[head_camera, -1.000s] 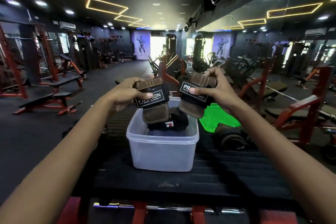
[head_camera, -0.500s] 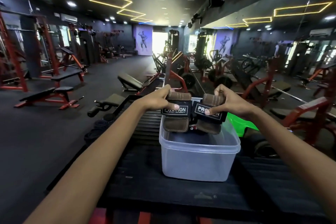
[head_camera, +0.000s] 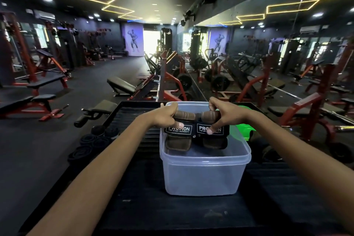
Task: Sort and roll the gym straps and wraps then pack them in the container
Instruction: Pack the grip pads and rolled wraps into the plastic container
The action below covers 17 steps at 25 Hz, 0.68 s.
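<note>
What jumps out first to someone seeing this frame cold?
Dead centre, the left hand and right hand each grip a brown leather PROIRON lifting grip, the left grip and right grip lowered side by side into a translucent plastic container. The container stands on a black ribbed platform. A bright green lid lies just right of it.

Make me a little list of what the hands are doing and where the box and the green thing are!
left hand: grips left strap
right hand: pinches right strap
straps: side by side, lower ends inside container
container: clear plastic, open, on black platform
green thing: behind container, partly hidden
</note>
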Each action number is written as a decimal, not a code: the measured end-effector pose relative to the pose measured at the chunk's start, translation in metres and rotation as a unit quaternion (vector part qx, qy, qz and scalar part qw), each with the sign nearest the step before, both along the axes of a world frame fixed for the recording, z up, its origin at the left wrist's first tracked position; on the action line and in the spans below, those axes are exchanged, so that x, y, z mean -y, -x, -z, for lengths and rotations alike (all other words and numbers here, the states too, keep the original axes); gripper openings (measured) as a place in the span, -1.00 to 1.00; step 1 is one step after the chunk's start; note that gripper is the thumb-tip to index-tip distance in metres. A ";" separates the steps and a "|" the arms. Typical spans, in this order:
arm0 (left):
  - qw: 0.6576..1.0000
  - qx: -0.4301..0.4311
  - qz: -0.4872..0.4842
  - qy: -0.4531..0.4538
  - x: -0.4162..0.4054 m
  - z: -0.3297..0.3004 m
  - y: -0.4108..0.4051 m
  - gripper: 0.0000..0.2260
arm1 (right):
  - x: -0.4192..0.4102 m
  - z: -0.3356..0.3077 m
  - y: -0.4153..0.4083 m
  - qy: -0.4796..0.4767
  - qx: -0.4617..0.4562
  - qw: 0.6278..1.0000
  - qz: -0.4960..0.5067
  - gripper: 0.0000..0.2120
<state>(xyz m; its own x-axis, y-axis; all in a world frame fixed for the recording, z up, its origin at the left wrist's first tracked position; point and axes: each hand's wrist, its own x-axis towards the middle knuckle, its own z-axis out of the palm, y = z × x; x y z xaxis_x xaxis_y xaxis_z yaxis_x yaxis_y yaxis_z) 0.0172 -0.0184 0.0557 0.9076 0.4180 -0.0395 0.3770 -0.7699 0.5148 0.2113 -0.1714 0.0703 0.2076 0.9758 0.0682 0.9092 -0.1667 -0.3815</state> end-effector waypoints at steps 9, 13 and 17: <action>0.995 -0.049 -0.003 -0.082 0.003 -0.001 -0.011 -0.65 | -0.016 0.006 0.006 0.052 0.064 0.997 -0.007 -0.37; 0.989 -0.081 0.015 -0.120 0.009 -0.004 -0.018 -0.67 | -0.018 0.010 0.007 0.074 0.073 0.995 -0.005 -0.42; 0.964 -0.162 -0.020 -0.212 0.023 -0.019 -0.024 -0.63 | -0.016 0.010 0.009 0.070 0.069 0.995 -0.001 -0.43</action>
